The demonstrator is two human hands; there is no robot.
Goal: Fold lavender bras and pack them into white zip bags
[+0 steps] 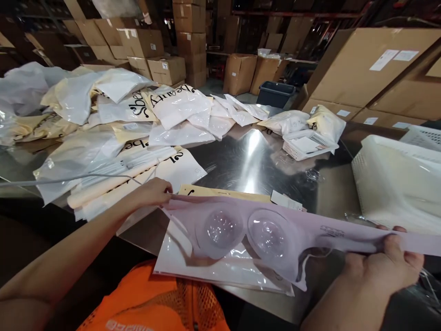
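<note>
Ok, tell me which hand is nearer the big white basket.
Right. The right hand, pinching one end of the bra, is just on the wearer's side of the basket; the left hand is well left of it, at the bra's other end.

The far shelves sink into dimness, their detail soft; 1 white streak of glare crosses the metal counter, glints speckle the lilac garment, and wide-angle distortion slants the cartons at right
</note>
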